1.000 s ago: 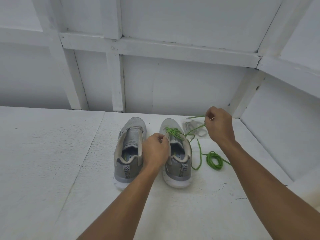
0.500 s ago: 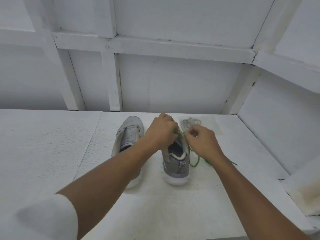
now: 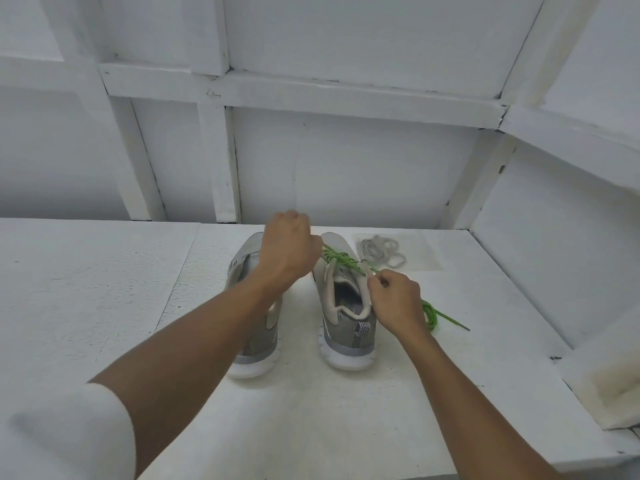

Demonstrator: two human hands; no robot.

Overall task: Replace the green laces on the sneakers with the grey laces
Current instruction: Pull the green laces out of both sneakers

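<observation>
Right sneaker (image 3: 346, 323) half-laced — green lace (image 3: 341, 259) soft, light, limp. Left hand (image 3: 289, 247) and right hand (image 3: 394, 301) each pinch a strand, fingers (image 3: 379, 284) curled; likely slides easiest gripped near eyelets. Grey laces (image 3: 379, 252) beside toe on surface (image 3: 346, 410)

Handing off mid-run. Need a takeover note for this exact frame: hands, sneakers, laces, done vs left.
Left hand: curled at the toe end of the bright green lace threaded in the right grey mesh sneaker; appears to grip it.
Right hand: pinches the same lace near the collar.
Left grey mesh sneaker: alongside, partly hidden by the arm; no lace visible.
Coiled green cord: on the white tabletop, right of the right sneaker.
Bundle of pale grey laces: behind the coil, untouched.
Done: left sneaker apparently unlaced.
Left: strip the right sneaker, thread grey laces into both.
</observation>
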